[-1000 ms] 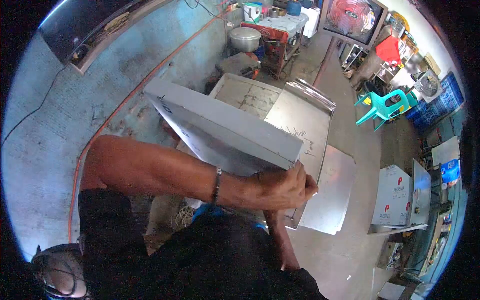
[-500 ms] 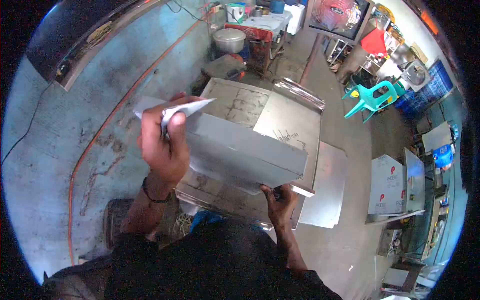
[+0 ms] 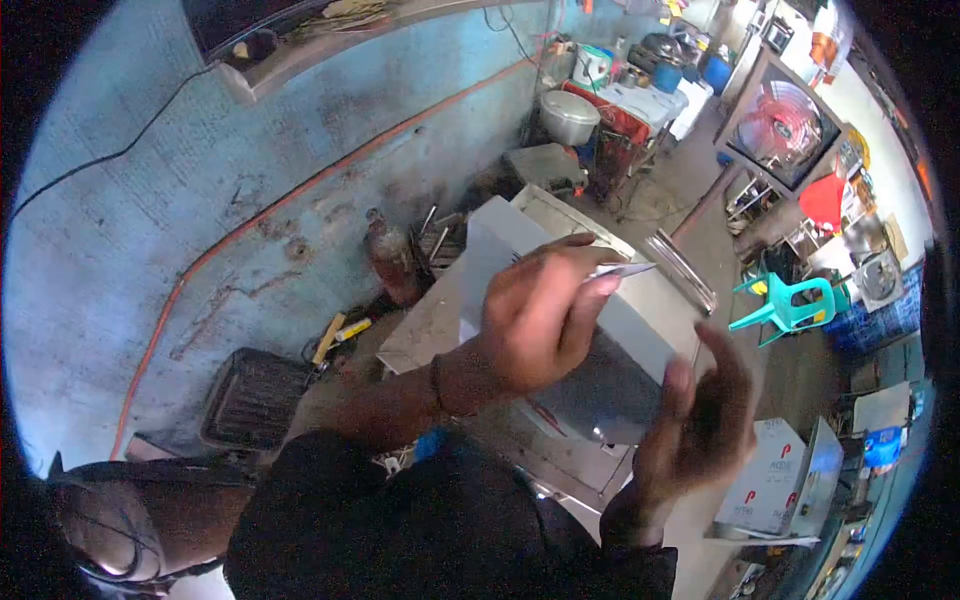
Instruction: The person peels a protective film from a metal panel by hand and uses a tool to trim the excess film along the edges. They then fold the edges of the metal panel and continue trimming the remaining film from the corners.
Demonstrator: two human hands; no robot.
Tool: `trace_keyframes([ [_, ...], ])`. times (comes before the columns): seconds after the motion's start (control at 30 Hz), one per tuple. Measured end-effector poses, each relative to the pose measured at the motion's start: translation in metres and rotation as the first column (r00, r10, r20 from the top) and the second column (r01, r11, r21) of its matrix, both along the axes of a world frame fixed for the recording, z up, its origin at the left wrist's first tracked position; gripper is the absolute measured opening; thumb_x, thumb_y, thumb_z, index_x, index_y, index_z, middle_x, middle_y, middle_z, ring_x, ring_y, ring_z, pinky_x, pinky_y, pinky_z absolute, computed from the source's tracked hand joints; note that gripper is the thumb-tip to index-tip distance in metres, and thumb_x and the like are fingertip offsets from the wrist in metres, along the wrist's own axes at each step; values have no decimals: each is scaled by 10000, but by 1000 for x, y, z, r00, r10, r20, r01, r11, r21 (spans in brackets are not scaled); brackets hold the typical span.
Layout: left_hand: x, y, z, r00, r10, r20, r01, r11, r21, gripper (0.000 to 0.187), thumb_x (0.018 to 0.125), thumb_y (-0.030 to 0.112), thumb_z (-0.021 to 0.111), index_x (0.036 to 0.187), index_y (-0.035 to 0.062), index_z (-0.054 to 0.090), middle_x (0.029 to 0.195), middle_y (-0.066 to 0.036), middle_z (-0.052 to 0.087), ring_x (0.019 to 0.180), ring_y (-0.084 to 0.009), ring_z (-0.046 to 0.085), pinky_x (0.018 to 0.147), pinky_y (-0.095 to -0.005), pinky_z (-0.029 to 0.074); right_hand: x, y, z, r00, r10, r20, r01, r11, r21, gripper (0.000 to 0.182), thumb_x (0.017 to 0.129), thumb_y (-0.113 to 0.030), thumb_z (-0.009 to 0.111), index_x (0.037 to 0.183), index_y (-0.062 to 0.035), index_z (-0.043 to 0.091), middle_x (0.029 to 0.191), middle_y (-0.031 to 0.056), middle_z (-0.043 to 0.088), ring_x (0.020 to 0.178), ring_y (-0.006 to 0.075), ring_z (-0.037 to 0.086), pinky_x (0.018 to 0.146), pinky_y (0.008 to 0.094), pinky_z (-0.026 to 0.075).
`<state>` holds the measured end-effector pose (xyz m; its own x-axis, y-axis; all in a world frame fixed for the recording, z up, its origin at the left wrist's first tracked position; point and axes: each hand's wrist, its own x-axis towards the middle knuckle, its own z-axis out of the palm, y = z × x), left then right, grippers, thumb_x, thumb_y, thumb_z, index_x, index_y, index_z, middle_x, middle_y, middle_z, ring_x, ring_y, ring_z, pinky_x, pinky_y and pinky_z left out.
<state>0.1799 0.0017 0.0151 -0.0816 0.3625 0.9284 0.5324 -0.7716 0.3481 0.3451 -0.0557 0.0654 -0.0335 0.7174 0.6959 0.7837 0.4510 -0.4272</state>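
Below both hands lies a long grey folded metal piece [image 3: 490, 235], slanting across the metal-topped table [image 3: 420, 325]. My left hand [image 3: 545, 315] is above its middle, thumb and fingers pinched on a thin whitish sheet piece [image 3: 625, 269]. Near the right end of the grey piece is my right hand [image 3: 700, 420], blurred, with thumb and fingers spread apart and nothing between them. Its fingertips point up and away from me.
A framed fan [image 3: 780, 130] stands at the upper right, near a green plastic chair [image 3: 795, 303]. Against the blue wall are a rusty cylinder [image 3: 392, 262] and a black crate [image 3: 255, 400]. A lidded pot [image 3: 569, 117] stands farther back. Printed panels [image 3: 765, 475] lean at the right.
The view has turned, shifting the room rightward. The grey piece now lies lower on the table and slants more steeply. My right hand has let go of it and opened; my left still pinches the whitish piece.
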Motion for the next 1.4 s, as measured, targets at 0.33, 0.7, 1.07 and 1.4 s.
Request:
trace_keyframes([
  [0.33, -123, -25, -26, 907, 337, 251, -200, 872, -447, 170, 1025, 157, 525, 1011, -8, 485, 728, -81, 619, 599, -109, 552, 544, -248, 430, -26, 51, 4, 978, -62, 198, 92, 985, -147, 333, 703, -276, 879, 871, -37, 718, 742, 124, 666, 611, 232, 662, 559, 348, 484],
  [0.7, -90, -30, -36, 821, 36, 570, 199, 917, -345, 325, 1032, 312, 509, 1057, -12, 493, 844, -113, 646, 655, -116, 578, 595, -262, 476, -95, 63, 4, 916, 185, 355, -176, 983, -57, 451, 642, -432, 882, 854, -83, 691, 705, 40, 627, 559, 232, 600, 531, 366, 442],
  [1.07, -118, -40, -27, 970, 230, 84, -199, 941, -274, 139, 880, 50, 683, 973, -37, 627, 824, -147, 665, 692, -332, 641, 781, -460, 519, -89, 78, 0, 933, 193, 304, -158, 978, -137, 482, 572, -333, 934, 904, -55, 722, 770, 89, 680, 642, 215, 665, 573, 342, 509],
  [1.4, -118, -34, -22, 972, 220, -83, -229, 965, -130, 174, 822, 26, 714, 974, -26, 648, 846, -137, 683, 717, -297, 654, 770, -447, 509, -92, 75, -1, 940, 187, 285, -174, 982, -72, 410, 652, -433, 869, 804, -113, 665, 698, 36, 654, 613, 244, 651, 568, 371, 495],
])
